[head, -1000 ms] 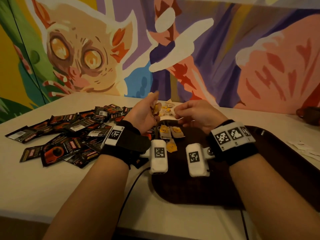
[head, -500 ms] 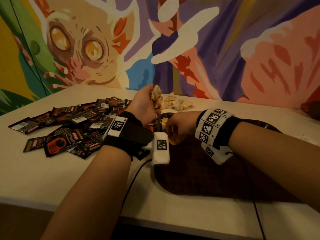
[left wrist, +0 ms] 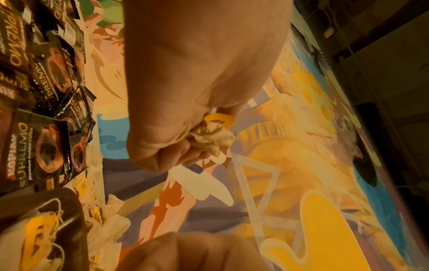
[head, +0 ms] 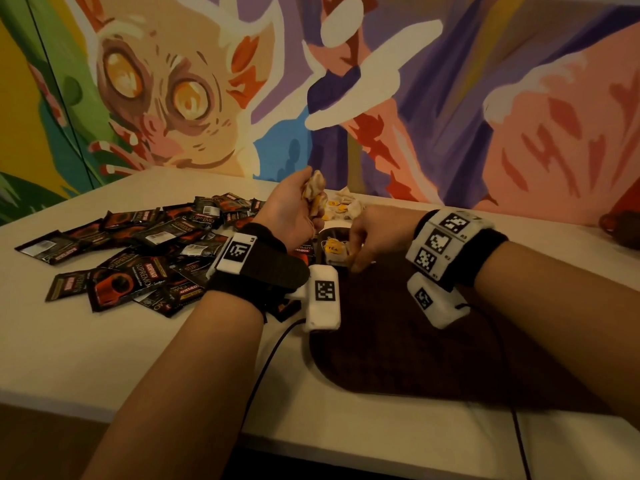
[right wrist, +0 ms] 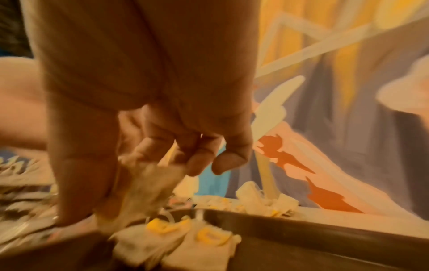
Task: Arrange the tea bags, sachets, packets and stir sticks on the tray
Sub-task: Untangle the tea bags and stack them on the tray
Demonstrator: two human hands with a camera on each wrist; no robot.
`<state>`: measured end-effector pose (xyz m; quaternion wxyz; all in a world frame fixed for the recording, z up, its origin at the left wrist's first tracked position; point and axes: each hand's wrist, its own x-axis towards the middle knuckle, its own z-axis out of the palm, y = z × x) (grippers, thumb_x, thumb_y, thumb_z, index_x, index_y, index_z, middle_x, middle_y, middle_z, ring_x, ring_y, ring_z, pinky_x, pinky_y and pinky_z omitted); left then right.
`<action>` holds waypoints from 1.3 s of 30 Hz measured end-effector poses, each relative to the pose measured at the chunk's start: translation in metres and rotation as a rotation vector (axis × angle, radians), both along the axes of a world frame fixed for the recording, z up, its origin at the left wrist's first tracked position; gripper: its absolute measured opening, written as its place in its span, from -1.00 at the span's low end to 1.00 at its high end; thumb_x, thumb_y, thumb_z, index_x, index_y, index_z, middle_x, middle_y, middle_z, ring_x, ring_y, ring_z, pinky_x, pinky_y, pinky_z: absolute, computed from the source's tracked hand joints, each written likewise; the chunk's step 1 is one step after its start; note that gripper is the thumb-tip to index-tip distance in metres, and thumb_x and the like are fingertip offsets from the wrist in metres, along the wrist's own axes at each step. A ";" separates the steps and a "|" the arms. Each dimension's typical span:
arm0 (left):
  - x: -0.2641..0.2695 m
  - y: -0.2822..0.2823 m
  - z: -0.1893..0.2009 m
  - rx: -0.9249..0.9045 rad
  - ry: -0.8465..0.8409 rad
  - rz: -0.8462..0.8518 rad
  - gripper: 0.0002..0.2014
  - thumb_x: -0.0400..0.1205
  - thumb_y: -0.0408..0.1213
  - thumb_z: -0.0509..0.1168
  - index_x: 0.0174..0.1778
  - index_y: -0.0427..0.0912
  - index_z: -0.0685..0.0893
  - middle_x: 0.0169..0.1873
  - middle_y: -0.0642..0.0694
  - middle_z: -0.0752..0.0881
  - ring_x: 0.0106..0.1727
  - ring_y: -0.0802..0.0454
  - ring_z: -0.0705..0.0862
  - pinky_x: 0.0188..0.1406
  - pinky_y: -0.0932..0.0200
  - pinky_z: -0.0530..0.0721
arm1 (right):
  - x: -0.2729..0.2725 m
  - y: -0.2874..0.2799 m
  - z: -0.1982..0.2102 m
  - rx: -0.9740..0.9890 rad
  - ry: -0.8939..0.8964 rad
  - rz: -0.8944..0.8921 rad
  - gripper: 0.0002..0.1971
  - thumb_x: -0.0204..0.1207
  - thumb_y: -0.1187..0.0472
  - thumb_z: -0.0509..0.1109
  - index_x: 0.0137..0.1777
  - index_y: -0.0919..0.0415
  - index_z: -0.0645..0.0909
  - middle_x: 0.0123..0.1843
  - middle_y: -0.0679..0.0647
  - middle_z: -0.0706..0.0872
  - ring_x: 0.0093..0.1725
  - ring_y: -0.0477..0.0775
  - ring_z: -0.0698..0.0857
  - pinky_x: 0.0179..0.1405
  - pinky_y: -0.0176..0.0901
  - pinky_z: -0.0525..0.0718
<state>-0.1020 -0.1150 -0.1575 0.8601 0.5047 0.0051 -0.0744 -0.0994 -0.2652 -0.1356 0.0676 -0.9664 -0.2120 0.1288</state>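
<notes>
My left hand [head: 304,199] is raised beside the tray's far left corner and grips a crumpled bunch of tea bags [head: 316,190]. The left wrist view shows that hand [left wrist: 185,146] as a fist round the bunch [left wrist: 210,139], with a yellow tag sticking out. Low over the same corner of the dark brown tray [head: 398,341], my right hand [head: 356,251] pinches a tea bag [right wrist: 148,183] between thumb and fingers. That view is blurred. Tea bags with yellow tags [right wrist: 176,240] lie side by side on the tray below it.
A heap of black coffee sachets [head: 138,261] covers the table left of the tray. Loose tea bags [head: 344,206] lie past the tray's far rim [right wrist: 301,231], near the painted wall. A cable [head: 273,351] runs off the front edge.
My right hand came down from the loose tea bags by the wall to the tray's far left corner. The left hand rose a little, still holding its bunch.
</notes>
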 end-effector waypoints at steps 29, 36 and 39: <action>0.000 0.001 0.001 -0.038 0.039 -0.003 -0.72 0.74 -0.05 0.05 -0.19 -0.12 0.48 -0.38 -0.04 0.41 -0.45 0.13 0.34 -0.51 0.29 0.29 | 0.055 -0.017 -0.037 0.655 0.443 -0.849 -0.68 0.60 0.48 0.22 0.32 0.32 0.56 -0.15 0.18 0.59 0.13 0.15 0.64 -0.29 -0.18 0.65; 0.001 0.002 0.001 -0.035 0.044 0.008 -0.74 0.74 -0.05 0.07 -0.12 -0.13 0.49 -0.34 -0.05 0.43 -0.43 0.12 0.37 -0.53 0.29 0.33 | 0.058 -0.015 -0.044 0.479 0.391 -0.842 -0.66 0.54 0.42 0.35 0.31 0.28 0.58 -0.19 0.17 0.59 -0.29 0.05 0.54 -0.30 -0.24 0.55; 0.002 0.002 0.000 -0.033 0.045 0.005 -0.74 0.73 -0.04 0.07 -0.10 -0.13 0.50 -0.33 -0.06 0.43 -0.42 0.11 0.37 -0.54 0.28 0.34 | 0.058 -0.016 -0.050 0.532 0.353 -0.820 -0.65 0.51 0.47 0.34 0.31 0.39 0.56 -0.19 0.18 0.60 -0.19 0.09 0.60 -0.07 -0.13 0.66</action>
